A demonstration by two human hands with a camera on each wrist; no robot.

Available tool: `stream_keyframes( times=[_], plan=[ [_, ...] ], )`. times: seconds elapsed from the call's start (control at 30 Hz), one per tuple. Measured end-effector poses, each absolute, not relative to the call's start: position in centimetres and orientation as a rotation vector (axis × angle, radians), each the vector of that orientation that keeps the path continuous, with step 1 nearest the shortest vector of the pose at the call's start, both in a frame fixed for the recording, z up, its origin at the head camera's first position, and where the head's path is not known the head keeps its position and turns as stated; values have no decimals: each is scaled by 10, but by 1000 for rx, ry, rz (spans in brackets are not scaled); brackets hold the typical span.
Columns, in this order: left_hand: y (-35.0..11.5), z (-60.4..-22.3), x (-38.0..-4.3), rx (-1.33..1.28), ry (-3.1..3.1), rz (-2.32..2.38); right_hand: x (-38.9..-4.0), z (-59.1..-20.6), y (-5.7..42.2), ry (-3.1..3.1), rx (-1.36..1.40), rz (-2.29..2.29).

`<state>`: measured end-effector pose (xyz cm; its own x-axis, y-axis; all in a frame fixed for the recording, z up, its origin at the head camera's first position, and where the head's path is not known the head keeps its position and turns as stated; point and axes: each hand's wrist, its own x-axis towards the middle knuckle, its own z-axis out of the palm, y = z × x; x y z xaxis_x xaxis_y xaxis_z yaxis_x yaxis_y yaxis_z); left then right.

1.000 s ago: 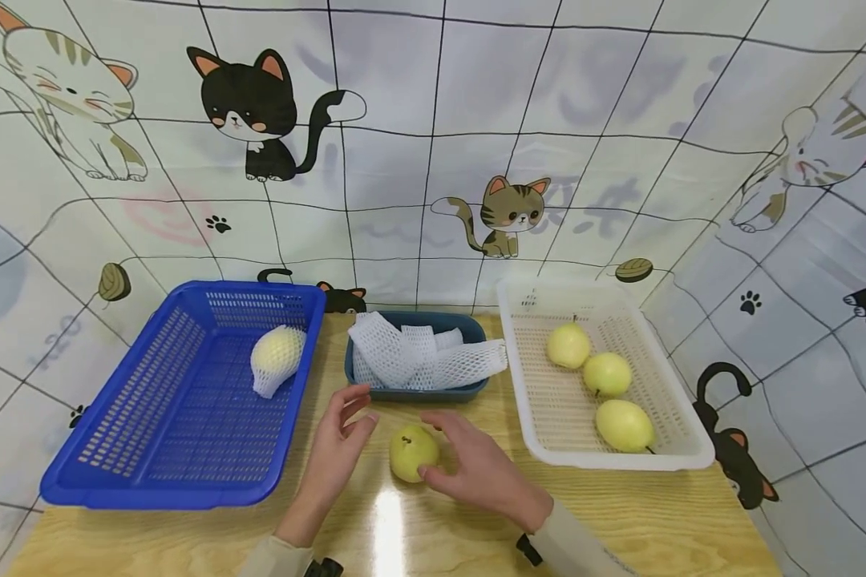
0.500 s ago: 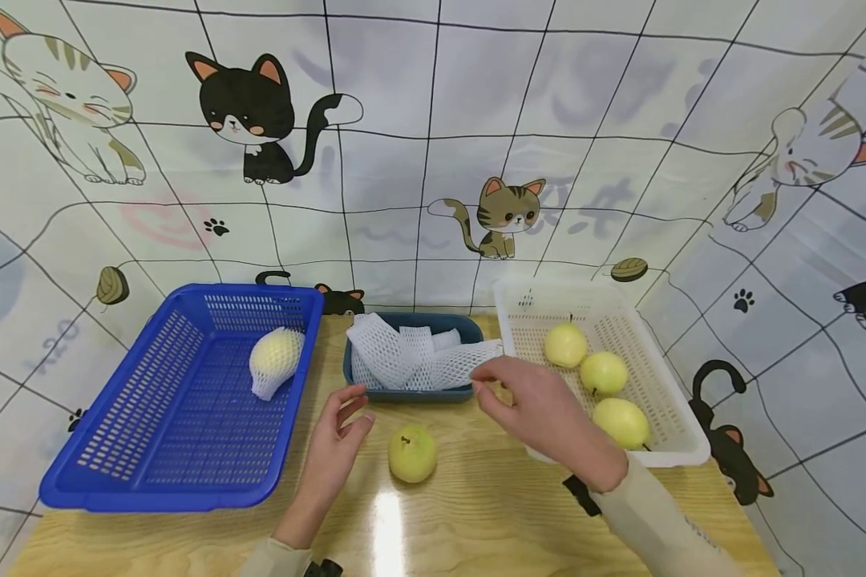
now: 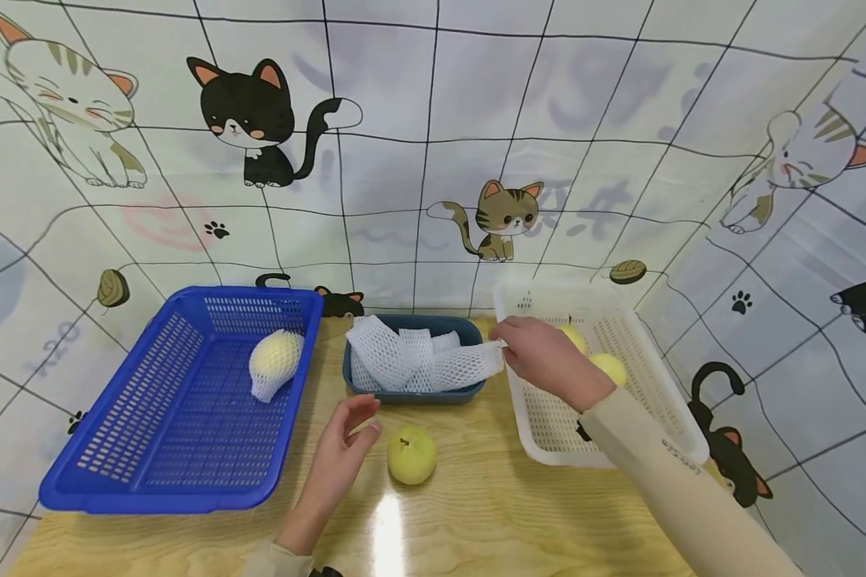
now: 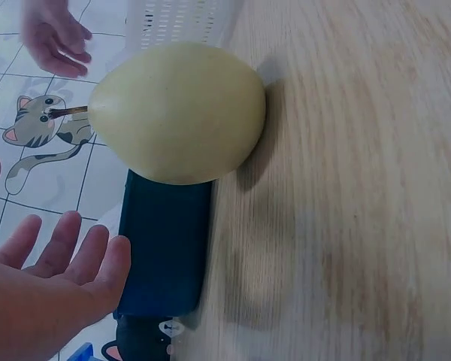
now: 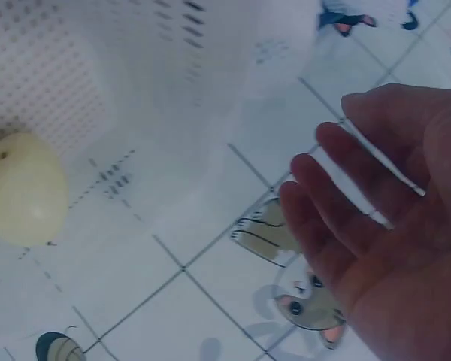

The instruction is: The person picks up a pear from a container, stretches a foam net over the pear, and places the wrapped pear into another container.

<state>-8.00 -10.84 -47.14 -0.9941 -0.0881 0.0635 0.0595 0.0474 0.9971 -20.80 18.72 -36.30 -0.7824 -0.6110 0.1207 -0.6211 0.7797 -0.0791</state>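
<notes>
A yellow-green pear (image 3: 411, 455) stands on the table in front of me, stem up. Just left of it hovers my left hand (image 3: 342, 457), fingers loosely bent and holding nothing. In the left wrist view the same pear (image 4: 179, 113) looms large, apart from the left hand's fingers (image 4: 105, 259). My right hand (image 3: 548, 361) reaches over the left rim of the white basket, beside the end of a white foam net (image 3: 469, 365). In the right wrist view the right hand's (image 5: 391, 203) fingers are relaxed with nothing between them. Several foam nets lie in a dark teal bin (image 3: 414, 397).
The white basket (image 3: 548, 457) at right holds pears (image 3: 609, 369), partly hidden by my arm. On the left, a blue basket (image 3: 188, 497) contains one pear in a foam net (image 3: 276, 362). A cat-print cloth (image 3: 390, 176) covers the walls behind.
My right hand has left the pear and moved right and away from me, past the net's end to the white basket. The left hand has barely moved.
</notes>
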Motion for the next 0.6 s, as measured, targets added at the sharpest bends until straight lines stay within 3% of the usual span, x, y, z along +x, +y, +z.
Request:
stream_keyframes(
  times=[0.23,0.6],
  plan=[
    [-109,-474,-80,45,-2209,-2098,-233,-388,194,-2865,1162,141],
    [-112,-476,-81,59,-2252,-2079,-244,-400,191,-2760,1230,145]
  ],
)
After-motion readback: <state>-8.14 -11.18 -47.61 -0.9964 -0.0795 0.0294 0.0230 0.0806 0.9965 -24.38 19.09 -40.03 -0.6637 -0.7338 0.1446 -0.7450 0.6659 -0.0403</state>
